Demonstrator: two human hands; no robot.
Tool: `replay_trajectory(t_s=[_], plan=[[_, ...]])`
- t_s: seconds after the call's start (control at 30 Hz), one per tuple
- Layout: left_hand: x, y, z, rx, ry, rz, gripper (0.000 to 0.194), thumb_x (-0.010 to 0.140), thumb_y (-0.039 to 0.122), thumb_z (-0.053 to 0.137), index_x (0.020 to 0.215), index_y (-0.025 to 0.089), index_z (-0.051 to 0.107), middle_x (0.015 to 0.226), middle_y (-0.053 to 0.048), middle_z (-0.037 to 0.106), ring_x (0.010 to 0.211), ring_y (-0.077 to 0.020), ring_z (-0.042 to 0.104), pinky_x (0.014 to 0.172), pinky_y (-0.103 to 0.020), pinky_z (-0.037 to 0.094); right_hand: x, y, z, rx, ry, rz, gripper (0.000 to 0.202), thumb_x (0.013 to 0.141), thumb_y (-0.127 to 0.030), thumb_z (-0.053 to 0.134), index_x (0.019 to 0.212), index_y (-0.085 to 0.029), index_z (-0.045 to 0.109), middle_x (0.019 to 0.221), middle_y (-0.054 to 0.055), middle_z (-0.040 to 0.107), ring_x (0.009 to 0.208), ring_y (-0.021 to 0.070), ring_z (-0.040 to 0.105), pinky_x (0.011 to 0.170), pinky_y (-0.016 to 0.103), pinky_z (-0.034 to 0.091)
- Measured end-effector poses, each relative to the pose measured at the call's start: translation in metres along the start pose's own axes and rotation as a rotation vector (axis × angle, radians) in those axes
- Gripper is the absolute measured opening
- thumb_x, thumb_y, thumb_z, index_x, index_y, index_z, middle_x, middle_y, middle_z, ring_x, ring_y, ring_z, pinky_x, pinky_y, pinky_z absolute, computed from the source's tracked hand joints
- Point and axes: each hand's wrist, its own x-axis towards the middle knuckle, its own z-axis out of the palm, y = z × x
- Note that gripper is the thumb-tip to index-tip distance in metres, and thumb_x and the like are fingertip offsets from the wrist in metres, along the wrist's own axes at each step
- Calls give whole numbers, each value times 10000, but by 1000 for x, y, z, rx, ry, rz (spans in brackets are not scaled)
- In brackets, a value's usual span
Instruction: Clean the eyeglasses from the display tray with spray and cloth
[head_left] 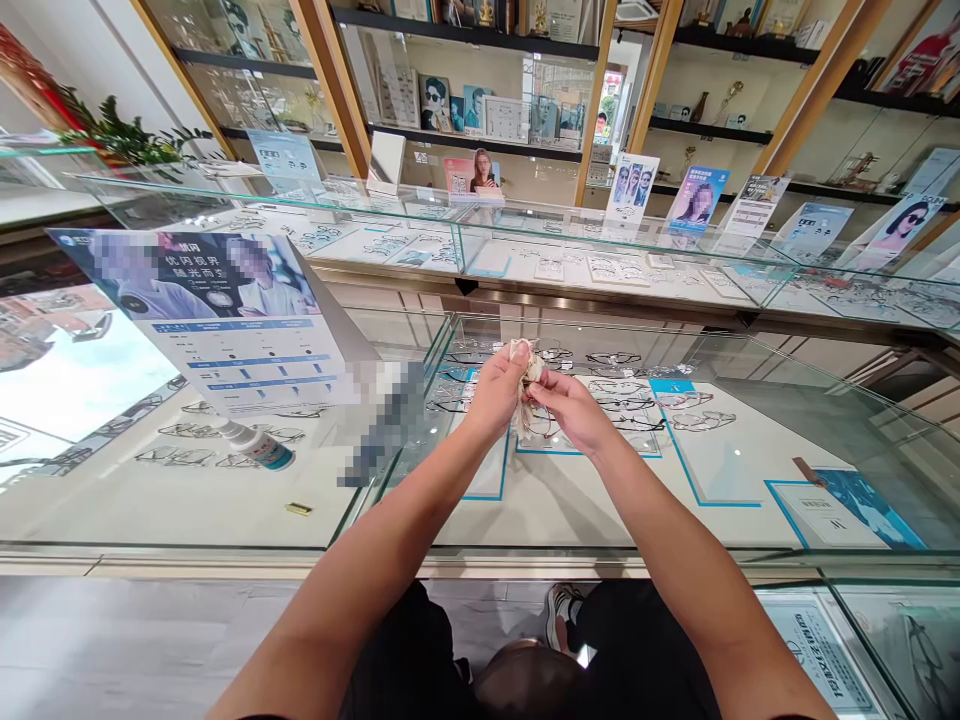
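Observation:
My left hand [491, 398] and my right hand [576, 408] meet above the glass display counter [592, 520]. Between them they pinch a small cream-coloured bundle with loose strands [534, 368]. It looks soft, like knotted cord or cloth, but its exact kind is hard to make out. My left thumb presses on its upper part, and my right thumb and fingertips close on its lower right side. Pale strands dangle below the fingers. Under the glass beneath my hands lie several eyeglass frames [630, 405], partly hidden by the hands.
On the left counter stand a folded display card [247, 360] and a white spray bottle with a blue label [259, 446]. Nearer me lies a small gold-coloured piece [298, 509]. Behind runs a long glass case [540, 225] with several upright cards on top.

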Motion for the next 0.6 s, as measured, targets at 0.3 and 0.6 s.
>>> replay_trajectory(t_s=[0.3, 0.6], plan=[[14, -8, -16, -136, 116, -149, 372, 970, 544, 759, 1018, 177, 722, 867, -43, 768, 823, -183, 737, 785, -287, 582, -1, -18, -12, 71, 81, -36, 374, 680, -512, 966, 767, -243, 721, 849, 16, 718, 854, 195, 614, 834, 341, 463], [21, 1, -40, -37, -25, -463, 411, 994, 539, 732, 1031, 133, 787, 766, -75, 745, 634, -187, 704, 601, -300, 595, -16, -48, -27, -424, 57, -246, 338, 897, -558, 811, 823, -256, 680, 897, 23, 692, 935, 232, 598, 906, 377, 440]])
